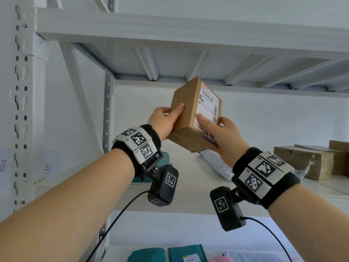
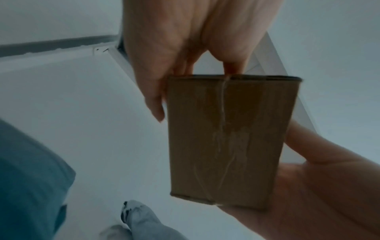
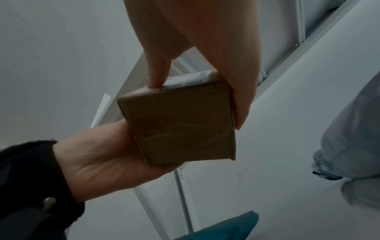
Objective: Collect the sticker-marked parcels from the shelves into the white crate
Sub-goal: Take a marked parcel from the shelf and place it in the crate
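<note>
- Cardboard box [image 1: 195, 114] sits centre of the head view, tilted, held up off the shelf [image 1: 188, 188] between both hands, just under the shelf above.
- Left hand [image 1: 164, 120] grasps the box's left side, thumb lying on the near brown face; the left wrist view shows fingers on the far edge.
- Right hand [image 1: 222, 137] grasps the lower right corner, thumb pressed on the white shipping label [image 1: 208, 103], palm under the base.
- Sticker [image 1: 208, 136] with dark print shows at the bottom of the label, half covered by the right thumb, so I'd guess this is a marked parcel but can't read it.
- Risk: the taped base looks smooth in the wrist views; the box could slip once one hand lets go, since each hand only catches an edge.
- Risk: the top corner is close to the shelf above; lifting further could knock it.
- Risk: wrist camera cables hang at lower centre and could snag.
- Hidden: the white crate is in no view.
- Hard to make out: the grey bag [image 1: 217, 163] behind the right hand, the brown boxes [image 1: 302, 163] at right edge, and the teal parcels [image 1: 186, 252] cut off at the bottom; their markings can't be seen.
</note>
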`<state>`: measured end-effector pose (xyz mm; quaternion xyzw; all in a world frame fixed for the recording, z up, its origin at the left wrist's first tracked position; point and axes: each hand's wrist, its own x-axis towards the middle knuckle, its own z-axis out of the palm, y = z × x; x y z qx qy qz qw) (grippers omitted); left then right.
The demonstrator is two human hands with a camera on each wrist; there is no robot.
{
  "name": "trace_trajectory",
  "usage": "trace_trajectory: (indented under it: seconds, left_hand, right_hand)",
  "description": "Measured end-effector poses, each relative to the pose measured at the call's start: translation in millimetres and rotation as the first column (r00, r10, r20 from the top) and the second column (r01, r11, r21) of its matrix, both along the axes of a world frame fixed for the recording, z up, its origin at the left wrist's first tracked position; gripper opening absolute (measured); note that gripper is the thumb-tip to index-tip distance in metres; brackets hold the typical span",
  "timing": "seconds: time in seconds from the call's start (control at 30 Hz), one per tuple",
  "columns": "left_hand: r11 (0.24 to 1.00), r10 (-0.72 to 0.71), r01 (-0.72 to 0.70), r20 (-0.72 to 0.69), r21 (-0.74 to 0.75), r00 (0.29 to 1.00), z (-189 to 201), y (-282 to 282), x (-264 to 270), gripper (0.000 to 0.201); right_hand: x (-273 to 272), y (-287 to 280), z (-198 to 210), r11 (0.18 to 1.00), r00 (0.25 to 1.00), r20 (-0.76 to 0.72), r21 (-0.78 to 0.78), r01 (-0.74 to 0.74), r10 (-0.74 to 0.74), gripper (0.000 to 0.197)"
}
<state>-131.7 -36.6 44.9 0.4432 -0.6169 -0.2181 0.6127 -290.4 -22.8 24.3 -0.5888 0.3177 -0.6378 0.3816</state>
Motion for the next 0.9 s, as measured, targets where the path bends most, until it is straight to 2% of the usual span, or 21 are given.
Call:
trace_trajectory:
  seconds: [0.07, 0.1, 0.2, 0.27, 0.4, 0.5, 0.6, 0.73, 0.9]
  left_hand:
    - [0.987, 0.154, -0.144, 0.166, -0.067, 0.974, 1, 0, 0, 0.064]
    - [0.982, 0.183, -0.167, 0.214, -0.091, 0.960, 1, 0, 0, 0.059]
    - [0.995, 0.094, -0.086, 0.304, -0.040, 0.948, 1, 5, -5, 0.061]
    - [1.000, 0.025, -0.027, 0.263, 0.006, 0.965, -1, 6, -6, 0.060]
    - [1.000, 0.005, -0.002, 0.176, -0.012, 0.984, -1, 6, -3, 0.044]
    - [0.999, -0.026, 0.031, 0.148, -0.037, 0.989, 1, 5, -2, 0.041]
    - [0.996, 0.013, 0.006, 0.207, -0.089, 0.978, 2, 5, -4, 0.038]
    - [0.981, 0.141, -0.093, 0.287, -0.173, 0.948, 1, 5, -5, 0.038]
    - [0.970, 0.178, -0.121, 0.277, -0.212, 0.944, -3, 7, -8, 0.034]
  right_hand:
    - [-1, -3, 0, 1.000, 1.000, -0.015, -0.021, 0.020, -0.020, 0.064]
    - [-2, -5, 0, 1.000, 0.999, -0.040, -0.019, 0.025, -0.026, 0.062]
    - [-3, -7, 2, 1.000, 0.998, -0.059, 0.013, -0.022, 0.022, 0.051]
    - [-4, -7, 5, 0.998, 0.998, -0.021, 0.028, -0.063, 0.063, 0.046]
    - [-7, -7, 6, 0.994, 0.993, -0.055, -0.018, -0.106, 0.105, 0.043]
    - [-7, -10, 3, 0.997, 0.996, -0.067, -0.034, -0.069, 0.066, 0.039]
    - [-6, -12, 0, 0.998, 0.998, -0.064, -0.067, -0.020, 0.016, 0.036]
    - [-6, -12, -2, 0.989, 0.996, -0.079, -0.144, 0.025, -0.037, 0.033]
    - [-5, -10, -2, 0.974, 0.987, -0.099, -0.202, 0.102, -0.124, 0.035]
